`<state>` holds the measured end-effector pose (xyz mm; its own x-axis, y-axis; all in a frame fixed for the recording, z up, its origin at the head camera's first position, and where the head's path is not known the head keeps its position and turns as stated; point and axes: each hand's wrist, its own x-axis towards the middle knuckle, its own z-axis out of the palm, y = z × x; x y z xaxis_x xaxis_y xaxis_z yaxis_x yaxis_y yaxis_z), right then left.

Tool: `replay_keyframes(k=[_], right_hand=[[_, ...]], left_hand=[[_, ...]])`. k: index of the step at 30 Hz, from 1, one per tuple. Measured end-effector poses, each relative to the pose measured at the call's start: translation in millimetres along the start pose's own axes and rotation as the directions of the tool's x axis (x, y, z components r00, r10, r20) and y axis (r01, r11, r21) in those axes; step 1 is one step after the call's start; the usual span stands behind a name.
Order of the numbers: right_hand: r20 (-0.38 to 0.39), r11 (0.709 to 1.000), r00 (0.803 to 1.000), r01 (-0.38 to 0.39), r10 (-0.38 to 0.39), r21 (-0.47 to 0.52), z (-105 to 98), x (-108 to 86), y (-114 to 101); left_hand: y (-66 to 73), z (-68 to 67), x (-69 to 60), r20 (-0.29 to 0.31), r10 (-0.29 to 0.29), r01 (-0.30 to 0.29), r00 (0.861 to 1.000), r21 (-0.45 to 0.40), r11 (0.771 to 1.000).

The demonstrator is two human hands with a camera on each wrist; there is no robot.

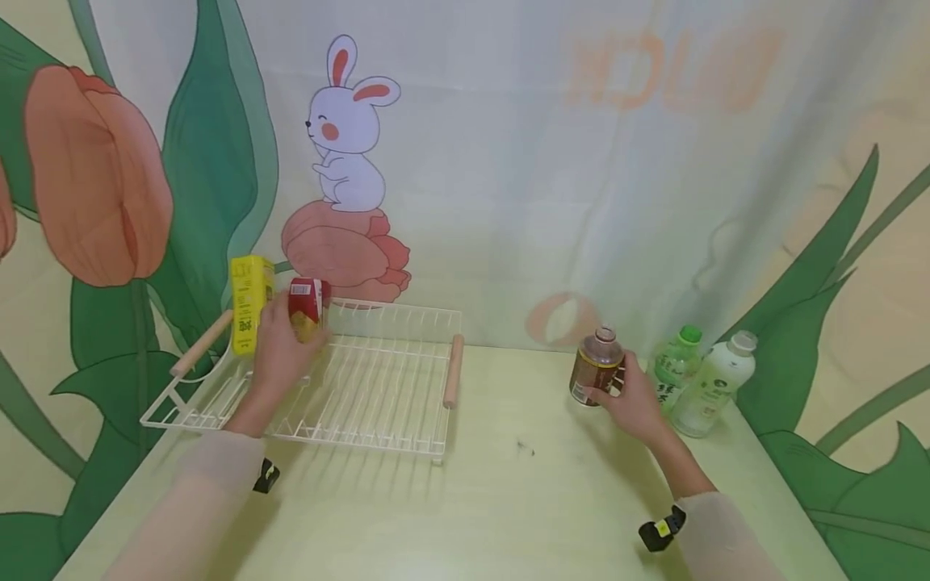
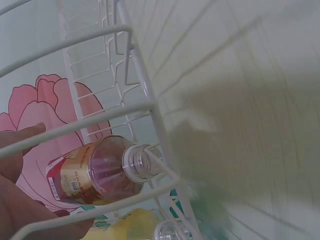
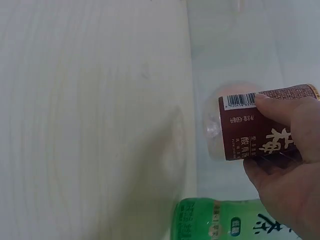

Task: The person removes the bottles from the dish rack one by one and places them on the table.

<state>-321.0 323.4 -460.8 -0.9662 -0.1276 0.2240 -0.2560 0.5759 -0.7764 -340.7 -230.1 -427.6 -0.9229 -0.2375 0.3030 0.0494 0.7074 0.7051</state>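
Two bottles are being held, one in each hand. Just left of the left grip, a yellow bottle (image 1: 247,311) is standing neck down in a wire rack (image 1: 385,395). Within the left hand (image 1: 283,343), a red bottle (image 1: 307,298) is being gripped neck down, with thumb and fingers curling round its labelled body. Its bare neck is pointing toward the wires below the grip; whether weight is being borne by them cannot be told. No drink is showing through the clear shoulder, so the bottle is probably feeling light, its thin wall likely giving under a hard squeeze.

Well apart, right of the rack, a brown bottle (image 1: 596,371) is being gripped upright in the right hand (image 1: 632,399), thumb and fingers closing round its label. Its base is apparently being kept off the table (image 1: 523,500) under the grip. Here too an empty, springy plastic body is being judged likely, not fragile but easily dented, with bare plastic perhaps slipping if wet. The best hold is being offered by the label, below the narrowing shoulder. Just right of that grip, a green bottle (image 1: 674,361) and a pale bottle (image 1: 715,386) are standing unheld, both wearing caps.
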Motion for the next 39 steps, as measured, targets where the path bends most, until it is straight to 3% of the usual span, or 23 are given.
replay_keyframes(k=[6,12,19,25,33,39], right_hand=[[0.031,1.0,0.999,-0.014,0.014,-0.003,-1.5,-3.3,13.8],[0.04,0.996,0.996,-0.078,0.079,-0.035,-0.3,-3.3,22.0],[0.066,0.995,0.993,-0.092,0.094,-0.04,-2.5,4.1,21.6],[0.096,0.993,0.988,-0.116,0.119,-0.034,-2.7,-3.2,24.4],[0.072,0.993,0.99,-0.118,0.118,-0.015,-6.0,-3.6,22.7],[0.084,0.994,0.99,-0.111,0.113,-0.021,-2.6,-5.5,28.4]], left_hand=[[-7.0,4.6,-3.1,0.032,-0.033,0.032,0.999,0.038,0.999],[-4.4,10.6,4.1,0.041,-0.052,0.047,0.998,0.132,0.99],[-6.8,7.8,5.9,0.056,-0.125,0.118,0.99,0.127,0.985],[-13.0,11.3,3.1,0.101,-0.195,0.183,0.976,0.116,0.976],[-9.2,14.3,5.1,0.119,-0.219,0.209,0.968,0.092,0.973],[-10.0,11.7,-1.6,0.132,-0.248,0.239,0.96,0.08,0.968]])
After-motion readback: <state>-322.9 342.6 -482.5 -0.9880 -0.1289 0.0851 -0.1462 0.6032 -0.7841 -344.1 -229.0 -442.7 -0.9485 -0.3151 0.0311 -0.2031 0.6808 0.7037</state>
